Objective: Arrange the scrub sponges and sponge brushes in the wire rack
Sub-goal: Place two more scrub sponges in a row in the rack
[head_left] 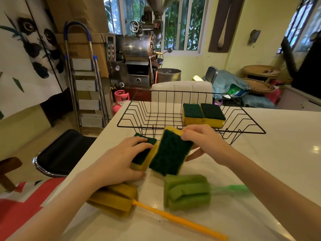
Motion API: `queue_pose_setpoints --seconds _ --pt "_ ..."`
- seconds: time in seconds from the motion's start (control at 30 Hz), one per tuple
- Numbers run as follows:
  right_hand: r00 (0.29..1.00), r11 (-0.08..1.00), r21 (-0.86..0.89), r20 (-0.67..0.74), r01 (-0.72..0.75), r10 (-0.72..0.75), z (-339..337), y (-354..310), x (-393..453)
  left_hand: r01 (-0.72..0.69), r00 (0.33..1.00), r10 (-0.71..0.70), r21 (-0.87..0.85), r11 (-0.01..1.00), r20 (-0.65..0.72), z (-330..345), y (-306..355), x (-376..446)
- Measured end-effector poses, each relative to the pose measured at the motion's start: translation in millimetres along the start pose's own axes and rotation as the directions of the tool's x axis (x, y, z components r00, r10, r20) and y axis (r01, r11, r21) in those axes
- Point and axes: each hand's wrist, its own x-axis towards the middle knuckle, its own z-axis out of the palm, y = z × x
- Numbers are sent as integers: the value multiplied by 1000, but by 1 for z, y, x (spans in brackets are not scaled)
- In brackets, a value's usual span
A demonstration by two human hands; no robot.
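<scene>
A black wire rack (132, 108) stands on the white table (278, 153). Two yellow scrub sponges with green pads, one (192, 113) beside the other (212, 114), lie in its right part. My right hand (203, 140) grips a third scrub sponge (169, 153) by its far end, tilted just in front of the rack. My left hand (121, 159) rests on a fourth scrub sponge (145, 153) on the table, fingers curled over it. Near me lie a yellow sponge brush (118, 197) with an orange handle and a green sponge brush (187, 192).
A white chair back (180, 89) stands behind the rack. A black stool (64, 152) sits left of the table edge. A step ladder (86, 75), a pink gas cylinder (120, 101) and a metal roasting machine (139, 54) are farther back.
</scene>
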Motion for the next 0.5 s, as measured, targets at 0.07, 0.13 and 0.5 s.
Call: queue_pose_setpoints --seconds 0.07,0.13,0.5 --pt "993 989 89 15 -117 116 0 4 4 3 1000 -3 3 1000 1 1 -1 0" --pt "969 957 153 54 -247 242 2 9 6 2 1000 -2 7 1000 -2 2 -1 0" --pt "988 836 -548 -120 18 -101 9 29 13 -11 1000 10 -23 1000 -26 2 -3 0"
